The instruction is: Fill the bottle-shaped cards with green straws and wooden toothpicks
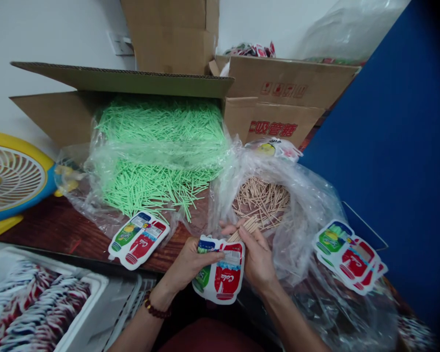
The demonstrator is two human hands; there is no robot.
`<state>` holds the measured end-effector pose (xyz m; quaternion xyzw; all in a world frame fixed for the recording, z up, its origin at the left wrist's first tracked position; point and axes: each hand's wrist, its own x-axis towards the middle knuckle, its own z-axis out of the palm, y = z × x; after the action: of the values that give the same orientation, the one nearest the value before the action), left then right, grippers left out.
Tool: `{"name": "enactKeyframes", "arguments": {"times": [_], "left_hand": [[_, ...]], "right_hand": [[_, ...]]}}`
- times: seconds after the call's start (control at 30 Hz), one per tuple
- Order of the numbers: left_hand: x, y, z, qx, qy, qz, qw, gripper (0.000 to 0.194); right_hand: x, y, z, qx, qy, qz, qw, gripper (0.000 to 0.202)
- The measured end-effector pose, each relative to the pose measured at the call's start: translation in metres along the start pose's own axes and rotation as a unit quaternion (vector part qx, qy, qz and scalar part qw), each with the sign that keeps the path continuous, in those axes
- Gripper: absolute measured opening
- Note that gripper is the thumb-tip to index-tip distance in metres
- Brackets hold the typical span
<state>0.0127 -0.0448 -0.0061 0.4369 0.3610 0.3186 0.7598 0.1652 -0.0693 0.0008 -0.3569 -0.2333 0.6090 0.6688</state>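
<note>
My left hand (192,264) grips a flat bottle-shaped packet (228,278) printed with a green and a red cola bottle, its thumb across the front. At the packet's top edge, my right hand (254,254) is closed on a small bundle of thin tan sticks (246,229). The sticks' lower ends sit at the packet's top; I cannot tell how far inside they reach. Just beyond lies a heap of the same tan sticks (262,198) in a clear plastic bag (304,195). Another such packet (139,239) lies to the left, and several overlap in a stack (350,256) at the right.
Light green sticks (157,166) spill from a bagged cardboard box (121,80) at the back. A yellow and blue fan (18,171) stands left. A white bin (99,288) of packets is at lower left. Another carton (289,90) and a blue panel (385,146) bound the right.
</note>
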Motion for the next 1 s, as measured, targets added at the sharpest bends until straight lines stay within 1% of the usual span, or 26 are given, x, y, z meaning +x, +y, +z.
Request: {"name": "enactKeyframes", "arguments": {"times": [0.07, 0.13, 0.2, 0.27, 0.33, 0.4, 0.47, 0.5, 0.53, 0.6, 0.63, 0.7, 0.77, 0.83, 0.9, 0.93, 1.0], "left_hand": [[0.001, 0.0, -0.001, 0.0, -0.007, -0.002, 1.0, 0.018], [0.002, 0.0, -0.003, 0.006, -0.011, 0.004, 1.0, 0.02], [0.003, 0.001, -0.004, 0.021, -0.009, 0.012, 1.0, 0.018], [0.004, 0.004, -0.004, 0.031, -0.006, 0.01, 0.999, 0.019], [0.005, 0.007, -0.004, 0.034, -0.004, 0.002, 0.999, 0.022], [0.005, 0.009, -0.004, 0.032, 0.0, -0.002, 0.999, 0.023], [0.006, 0.009, -0.004, 0.023, 0.008, -0.005, 1.0, 0.021], [0.007, 0.008, -0.005, 0.011, 0.016, -0.003, 1.0, 0.021], [0.008, 0.006, -0.006, -0.003, 0.026, 0.001, 1.0, 0.021], [0.009, 0.002, -0.008, -0.024, 0.043, 0.008, 0.999, 0.022], [0.01, 0.0, -0.009, -0.027, 0.048, 0.01, 0.998, 0.022], [0.01, -0.002, -0.011, -0.024, 0.048, 0.007, 0.999, 0.022], [0.01, -0.002, -0.01, -0.027, 0.045, 0.008, 0.999, 0.022], [0.009, 0.001, -0.009, -0.027, 0.044, 0.016, 0.999, 0.021], [0.009, 0.004, -0.009, -0.023, 0.043, 0.02, 0.999, 0.02], [0.009, 0.005, -0.009, -0.023, 0.042, 0.02, 0.999, 0.02], [0.008, 0.006, -0.009, -0.029, 0.043, 0.017, 0.999, 0.02]], "right_hand": [[0.0, 0.0, -0.003, -0.015, -0.024, 0.015, 0.999, 0.013], [0.001, -0.003, -0.005, -0.052, -0.06, 0.028, 0.996, 0.01], [0.003, -0.007, -0.006, -0.1, -0.101, 0.038, 0.989, 0.009], [0.006, -0.013, -0.005, -0.13, -0.128, 0.041, 0.982, 0.011], [0.009, -0.018, -0.003, -0.121, -0.133, 0.037, 0.983, 0.021], [0.013, -0.021, -0.002, -0.11, -0.126, 0.022, 0.986, 0.028], [0.015, -0.022, -0.003, -0.158, -0.124, -0.006, 0.98, 0.027], [0.016, -0.022, -0.004, -0.21, -0.13, -0.023, 0.969, 0.026], [0.016, -0.023, -0.005, -0.269, -0.142, -0.037, 0.952, 0.026], [0.014, -0.024, -0.008, -0.37, -0.18, -0.054, 0.91, 0.029], [0.013, -0.025, -0.01, -0.398, -0.198, -0.057, 0.894, 0.03], [0.011, -0.027, -0.013, -0.411, -0.224, -0.064, 0.882, 0.032], [0.01, -0.027, -0.016, -0.399, -0.22, -0.062, 0.888, 0.032], [0.009, -0.024, -0.019, -0.356, -0.184, -0.038, 0.915, 0.036], [0.008, -0.016, -0.021, -0.284, -0.145, 0.005, 0.948, 0.039], [0.007, -0.011, -0.022, -0.246, -0.137, 0.03, 0.959, 0.038], [0.004, -0.002, -0.023, -0.189, -0.139, 0.081, 0.969, 0.034]]}}
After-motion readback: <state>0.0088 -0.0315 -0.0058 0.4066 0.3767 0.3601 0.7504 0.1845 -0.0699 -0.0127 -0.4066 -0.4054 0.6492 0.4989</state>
